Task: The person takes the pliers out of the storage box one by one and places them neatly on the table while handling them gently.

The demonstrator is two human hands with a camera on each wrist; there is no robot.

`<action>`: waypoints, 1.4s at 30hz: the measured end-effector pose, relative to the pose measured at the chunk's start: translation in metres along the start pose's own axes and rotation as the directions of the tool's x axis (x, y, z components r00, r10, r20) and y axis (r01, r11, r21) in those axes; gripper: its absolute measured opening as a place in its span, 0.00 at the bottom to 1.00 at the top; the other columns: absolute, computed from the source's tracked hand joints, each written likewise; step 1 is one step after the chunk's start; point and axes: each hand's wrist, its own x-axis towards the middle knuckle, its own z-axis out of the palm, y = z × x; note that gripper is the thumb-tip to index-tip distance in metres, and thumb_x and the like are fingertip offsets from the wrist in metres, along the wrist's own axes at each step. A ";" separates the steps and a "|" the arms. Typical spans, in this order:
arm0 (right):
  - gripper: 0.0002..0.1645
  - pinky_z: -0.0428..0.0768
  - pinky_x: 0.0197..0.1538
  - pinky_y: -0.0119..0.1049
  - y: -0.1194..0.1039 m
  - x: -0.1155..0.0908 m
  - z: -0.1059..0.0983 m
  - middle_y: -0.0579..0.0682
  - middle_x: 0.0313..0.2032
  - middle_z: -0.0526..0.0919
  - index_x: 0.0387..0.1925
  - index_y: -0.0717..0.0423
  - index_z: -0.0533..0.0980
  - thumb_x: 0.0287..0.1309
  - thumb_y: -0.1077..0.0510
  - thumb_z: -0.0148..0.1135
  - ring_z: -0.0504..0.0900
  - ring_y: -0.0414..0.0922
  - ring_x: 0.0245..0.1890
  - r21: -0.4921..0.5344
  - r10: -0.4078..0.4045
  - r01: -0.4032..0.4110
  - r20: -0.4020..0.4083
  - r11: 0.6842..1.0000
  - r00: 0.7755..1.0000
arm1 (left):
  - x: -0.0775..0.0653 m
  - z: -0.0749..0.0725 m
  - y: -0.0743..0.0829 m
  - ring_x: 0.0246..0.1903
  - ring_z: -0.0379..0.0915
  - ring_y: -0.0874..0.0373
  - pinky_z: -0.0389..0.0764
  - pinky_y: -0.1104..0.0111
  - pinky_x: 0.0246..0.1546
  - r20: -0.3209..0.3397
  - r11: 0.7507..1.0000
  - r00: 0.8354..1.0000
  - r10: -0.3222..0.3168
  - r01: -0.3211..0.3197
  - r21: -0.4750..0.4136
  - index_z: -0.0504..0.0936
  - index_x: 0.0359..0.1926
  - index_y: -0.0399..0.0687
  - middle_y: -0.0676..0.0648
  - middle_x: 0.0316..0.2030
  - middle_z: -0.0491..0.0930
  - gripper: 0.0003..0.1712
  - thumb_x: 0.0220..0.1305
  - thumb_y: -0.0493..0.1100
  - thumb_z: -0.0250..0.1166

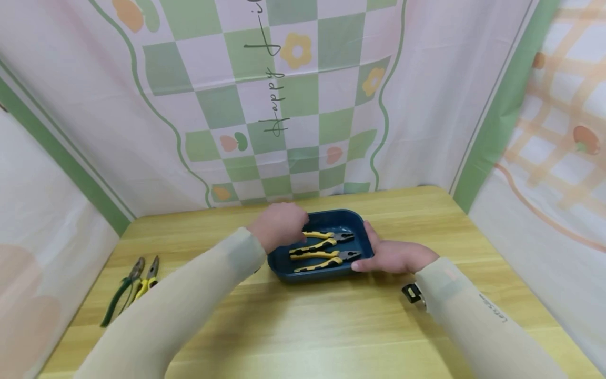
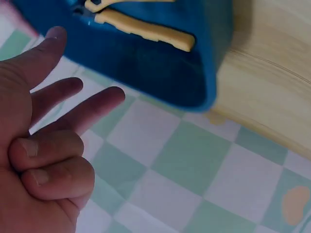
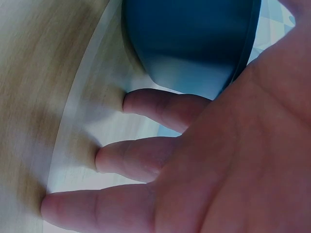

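A dark blue tray (image 1: 314, 277) sits on the table with two pairs of combination pliers in it. The farther pliers (image 1: 326, 243) and the nearer pliers (image 1: 326, 260) have yellow-and-black handles and lie with their heads to the right. My left hand (image 1: 280, 225) is at the tray's back left corner, overlapping the rim. In the left wrist view its thumb, index and middle fingers are extended, two others are curled, and nothing is held. My right hand (image 1: 397, 256) rests at the tray's right end, thumb at the rim; in the right wrist view three fingers reach straight down to the table.
Dark green-handled pliers (image 1: 124, 287) and yellow-handled needle-nose pliers (image 1: 150, 276) lie at the table's left, partly behind my left sleeve (image 1: 199, 295). A patterned curtain (image 1: 293, 105) hangs along the table's back edge. A small black device (image 1: 413, 293) sits under my right wrist.
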 end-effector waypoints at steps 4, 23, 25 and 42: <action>0.76 0.54 0.69 0.60 -0.001 0.000 -0.001 0.69 0.74 0.34 0.73 0.57 0.18 0.58 0.28 0.62 0.57 0.66 0.70 0.009 -0.001 0.001 -0.004 1.000 1.000 | 0.013 0.004 0.017 0.29 0.76 0.61 0.79 0.64 0.34 0.077 0.999 0.997 0.027 -0.028 0.018 0.84 0.35 0.55 0.57 0.30 0.80 0.11 0.62 0.54 0.72; 0.75 0.57 0.68 0.59 -0.004 0.001 -0.002 0.70 0.75 0.37 0.73 0.57 0.18 0.59 0.28 0.62 0.64 0.64 0.67 -0.008 0.000 0.000 0.009 1.000 1.000 | 0.032 0.035 0.052 0.23 0.75 0.60 0.82 0.63 0.28 0.136 0.981 0.986 -0.094 0.069 0.179 0.86 0.36 0.53 0.53 0.26 0.80 0.11 0.74 0.46 0.59; 0.75 0.57 0.68 0.58 -0.004 0.001 -0.002 0.70 0.74 0.38 0.73 0.57 0.18 0.59 0.28 0.62 0.63 0.64 0.67 -0.012 0.000 0.000 0.007 1.000 1.000 | 0.032 0.038 0.053 0.23 0.75 0.60 0.82 0.63 0.28 0.139 0.981 0.986 -0.090 0.064 0.183 0.86 0.36 0.53 0.53 0.26 0.80 0.11 0.74 0.46 0.59; 0.76 0.56 0.68 0.59 -0.004 0.001 -0.001 0.70 0.75 0.38 0.74 0.57 0.18 0.57 0.27 0.62 0.62 0.64 0.68 -0.006 0.019 -0.019 0.009 1.000 1.000 | 0.040 0.052 0.055 0.26 0.73 0.59 0.81 0.64 0.36 0.134 0.968 0.987 -0.086 0.050 0.247 0.88 0.38 0.53 0.52 0.27 0.80 0.11 0.74 0.45 0.60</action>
